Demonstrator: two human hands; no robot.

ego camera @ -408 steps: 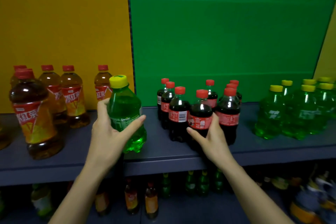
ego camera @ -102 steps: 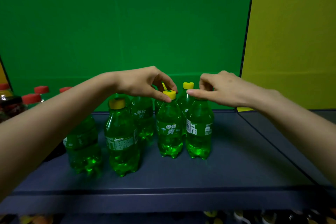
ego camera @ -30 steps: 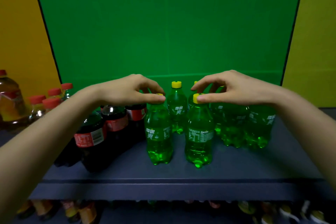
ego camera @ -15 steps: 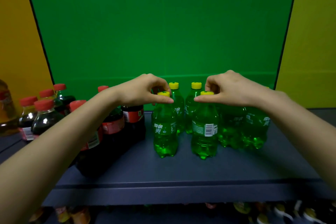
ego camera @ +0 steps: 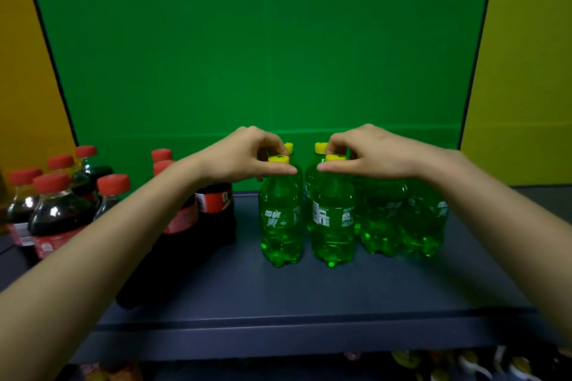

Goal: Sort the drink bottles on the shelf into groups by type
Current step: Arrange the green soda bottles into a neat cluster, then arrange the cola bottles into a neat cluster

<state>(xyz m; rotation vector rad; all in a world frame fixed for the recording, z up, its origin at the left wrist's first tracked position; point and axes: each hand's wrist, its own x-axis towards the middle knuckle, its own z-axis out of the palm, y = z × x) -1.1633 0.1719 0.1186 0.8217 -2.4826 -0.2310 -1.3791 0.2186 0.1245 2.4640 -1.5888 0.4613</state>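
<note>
Left hand (ego camera: 247,155) pinches cap of Sprite bottle nearest the cola bottles (ego camera: 213,213). Right hand (ego camera: 373,154) pinches cap of second Sprite bottle (ego camera: 333,223), one further from cola. Both upright on dark shelf (ego camera: 278,297), side by side.

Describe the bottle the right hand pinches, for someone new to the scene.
Under the green backdrop, the dark shelf holds Sprite bottles. Take the front bottle whose yellow cap the right hand pinches. Its label shows a white barcode block; its left neighbour shows the logo.
</note>
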